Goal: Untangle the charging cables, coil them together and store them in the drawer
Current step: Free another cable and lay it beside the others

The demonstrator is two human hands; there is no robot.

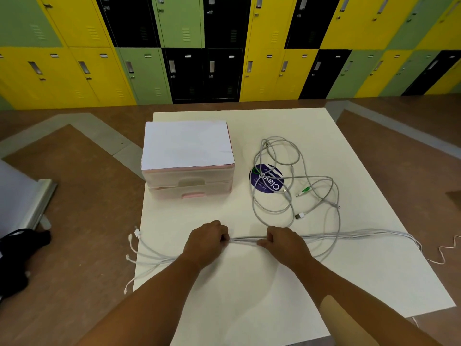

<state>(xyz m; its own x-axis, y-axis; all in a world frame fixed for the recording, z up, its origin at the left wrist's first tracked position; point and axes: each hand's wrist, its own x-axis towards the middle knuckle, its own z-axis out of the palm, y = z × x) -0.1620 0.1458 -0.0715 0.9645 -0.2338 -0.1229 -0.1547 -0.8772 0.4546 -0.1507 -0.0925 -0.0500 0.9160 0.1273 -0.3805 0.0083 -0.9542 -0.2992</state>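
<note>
Together, left hand (207,242) and right hand (284,242) curl fingers (223,237) round cables (243,240) on white table (249,295), lockers (272,71) beyond.

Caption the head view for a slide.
Left hand and right hand grip a straightened cable bundle on the table; a tangle and drawer unit sit beyond.

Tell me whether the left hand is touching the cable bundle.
Touching. The head view shows the left hand gripping the cable bundle, which emerges from its curled fingers.
</note>
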